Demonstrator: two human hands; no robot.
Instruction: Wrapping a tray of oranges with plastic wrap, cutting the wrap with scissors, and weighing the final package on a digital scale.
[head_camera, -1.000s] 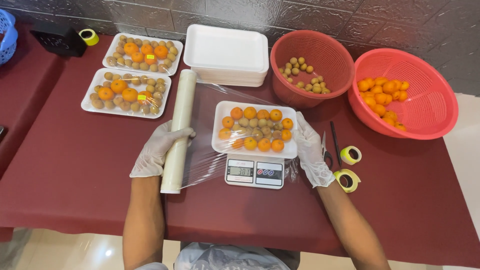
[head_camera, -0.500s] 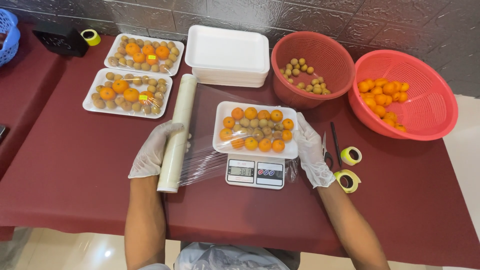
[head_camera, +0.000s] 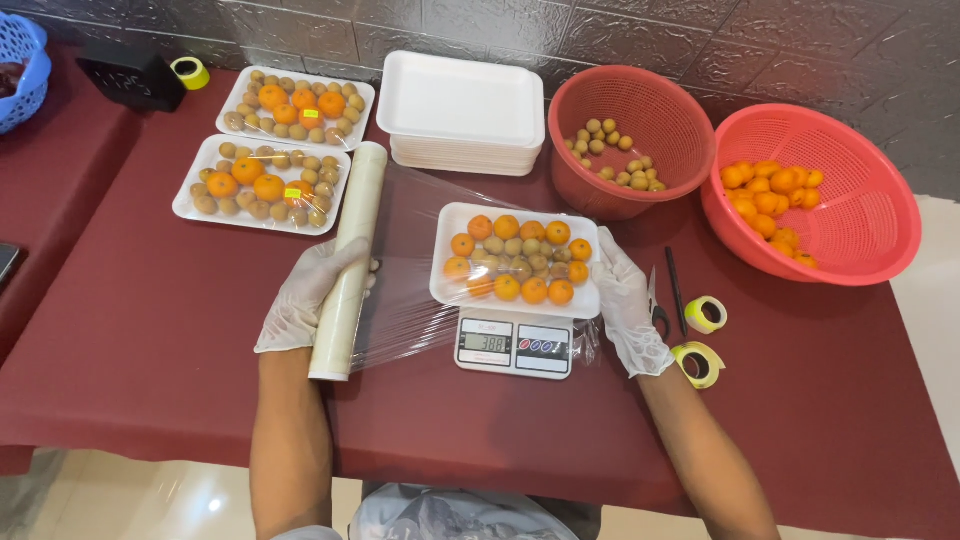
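Note:
A white foam tray of fruit (head_camera: 590, 300), with small oranges around brownish round fruits, rests on a digital kitchen scale (head_camera: 514, 346). Clear cling film (head_camera: 410, 310) stretches from the tray to a long roll (head_camera: 348, 262) lying left of it. My left hand (head_camera: 305, 296), in a thin glove, is wrapped around the lower half of the roll. My gloved right hand (head_camera: 625, 302) presses against the tray's right edge, holding the film end there.
Two wrapped fruit trays (head_camera: 260, 185) (head_camera: 295, 106) lie at the back left beside a stack of empty foam trays (head_camera: 460, 115). A red basket of brown fruits (head_camera: 628, 135) and one of oranges (head_camera: 810, 190) stand right. Scissors (head_camera: 656, 305), a pen and tape rolls (head_camera: 703, 314) lie by my right hand.
My left hand has drawn the roll a little further left from the tray, stretching more film. My right hand stays at the tray's right edge.

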